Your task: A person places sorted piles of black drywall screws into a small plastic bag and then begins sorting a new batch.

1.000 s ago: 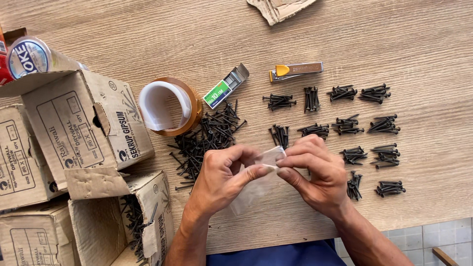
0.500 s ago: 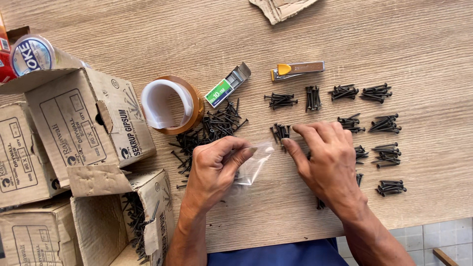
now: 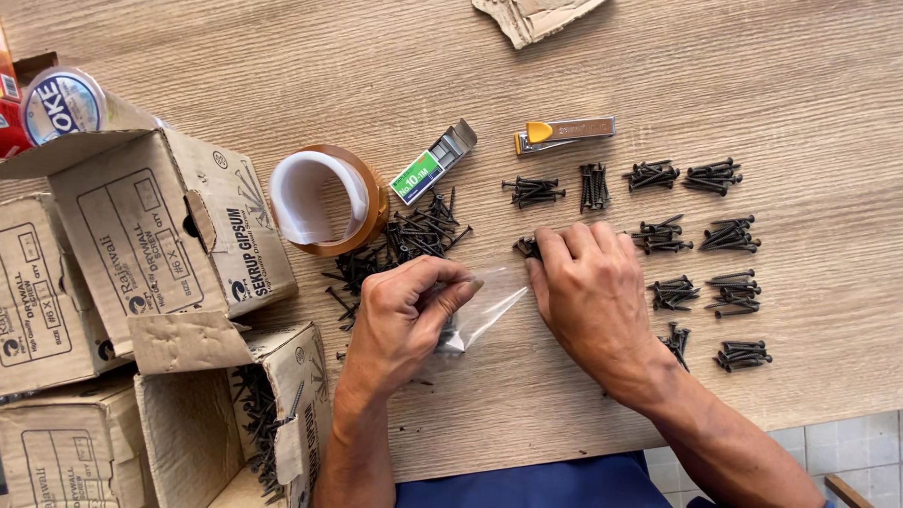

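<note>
left hand (image 3: 409, 315) pinching clear bag (image 3: 489, 310), right hand (image 3: 588, 292) on screws (image 3: 527, 246)

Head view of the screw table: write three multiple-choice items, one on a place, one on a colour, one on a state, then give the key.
1. Where does the roll of tape lie?
A. left of the loose heap of screws
B. among the small bundles of screws
C. inside a cardboard box

2. What colour is the tab on the metal stapler?
A. red
B. yellow
C. blue

3. What does the left hand do?
A. lies flat and bare
B. grips the stapler
C. pinches a clear plastic bag

Key: A, the roll sits beside the heap, toward the cardboard boxes; B, a yellow tab shows at the stapler's left end; C, its fingers close on the bag while the right hand covers one bundle.
</note>
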